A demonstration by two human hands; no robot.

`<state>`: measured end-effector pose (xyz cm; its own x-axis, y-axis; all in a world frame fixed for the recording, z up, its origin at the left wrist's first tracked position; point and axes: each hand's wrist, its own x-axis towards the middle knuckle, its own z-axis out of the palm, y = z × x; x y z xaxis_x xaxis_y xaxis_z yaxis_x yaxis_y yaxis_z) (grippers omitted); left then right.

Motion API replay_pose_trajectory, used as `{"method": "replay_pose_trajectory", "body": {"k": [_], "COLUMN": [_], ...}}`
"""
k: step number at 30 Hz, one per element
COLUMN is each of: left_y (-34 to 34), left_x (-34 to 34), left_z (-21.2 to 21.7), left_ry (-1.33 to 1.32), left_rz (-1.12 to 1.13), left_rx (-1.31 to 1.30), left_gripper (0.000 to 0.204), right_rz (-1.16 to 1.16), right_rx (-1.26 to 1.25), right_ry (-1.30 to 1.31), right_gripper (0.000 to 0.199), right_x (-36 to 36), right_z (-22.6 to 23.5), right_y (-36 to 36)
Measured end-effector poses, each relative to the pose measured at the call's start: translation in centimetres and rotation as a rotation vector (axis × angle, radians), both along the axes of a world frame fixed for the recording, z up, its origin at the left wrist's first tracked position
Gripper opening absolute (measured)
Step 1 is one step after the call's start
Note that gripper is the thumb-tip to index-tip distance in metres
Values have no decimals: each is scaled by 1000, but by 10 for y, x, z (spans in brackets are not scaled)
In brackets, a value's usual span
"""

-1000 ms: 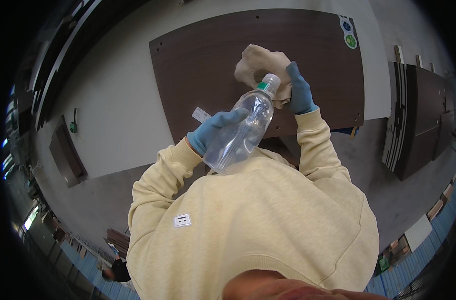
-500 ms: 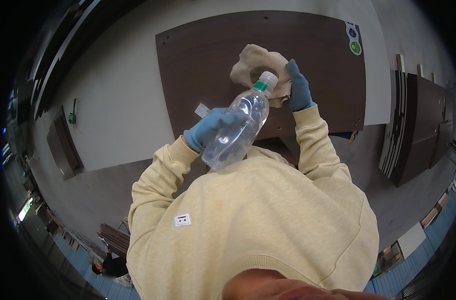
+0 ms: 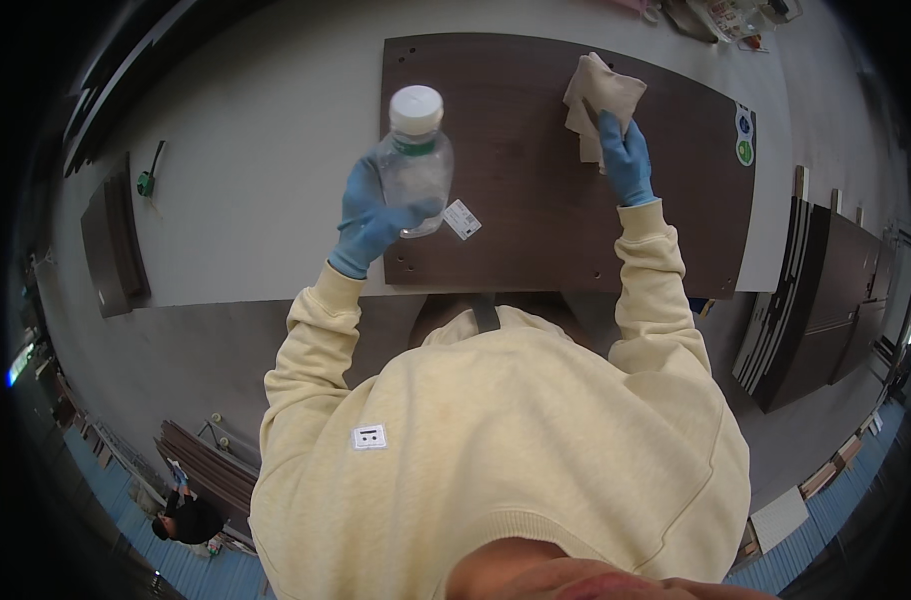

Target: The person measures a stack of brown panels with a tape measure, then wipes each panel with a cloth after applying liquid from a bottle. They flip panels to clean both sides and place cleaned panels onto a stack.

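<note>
My left hand, in a blue glove, is wrapped round a clear plastic bottle with a white cap and a green ring below it. The bottle is upright, held over the left edge of a dark brown panel. A small white printed label shows just beside the bottle's lower part. My right hand, also gloved in blue, grips a beige cloth above the right half of the panel. Part of the cloth hangs down beside the fingers.
The panel rests on a pale worktable. To the left lie a green tool and dark boards. More dark panels stand at the right. Items in clear plastic sit at the far right. Another person is at the lower left.
The bottle has moved left and upright, away from the cloth. My right hand has carried the cloth farther out and to the right. The view has shifted, showing items at the far right.
</note>
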<state>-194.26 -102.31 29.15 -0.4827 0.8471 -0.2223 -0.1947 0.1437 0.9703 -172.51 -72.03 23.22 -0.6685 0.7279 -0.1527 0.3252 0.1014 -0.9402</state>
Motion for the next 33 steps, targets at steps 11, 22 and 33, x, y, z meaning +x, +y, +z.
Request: {"method": "replay_pose_trajectory", "body": {"k": [11,22,33], "left_y": [-109,-128,-130], "left_x": [-89,-59,-54], "left_z": [-81,-120,-139], "left_ry": [156,222,306], "left_rz": [751,864,951], "left_rx": [30,50,-85], "left_gripper": [82,62,78], "right_rz": [515,712,278], "right_rx": [1121,1051,1232], "right_ry": [-81,-3,-107], "right_gripper": [50,56,52], "right_x": [-182,-178,-328], "right_z": [-84,-76,-99], "right_y": [-132,-191,-96]}}
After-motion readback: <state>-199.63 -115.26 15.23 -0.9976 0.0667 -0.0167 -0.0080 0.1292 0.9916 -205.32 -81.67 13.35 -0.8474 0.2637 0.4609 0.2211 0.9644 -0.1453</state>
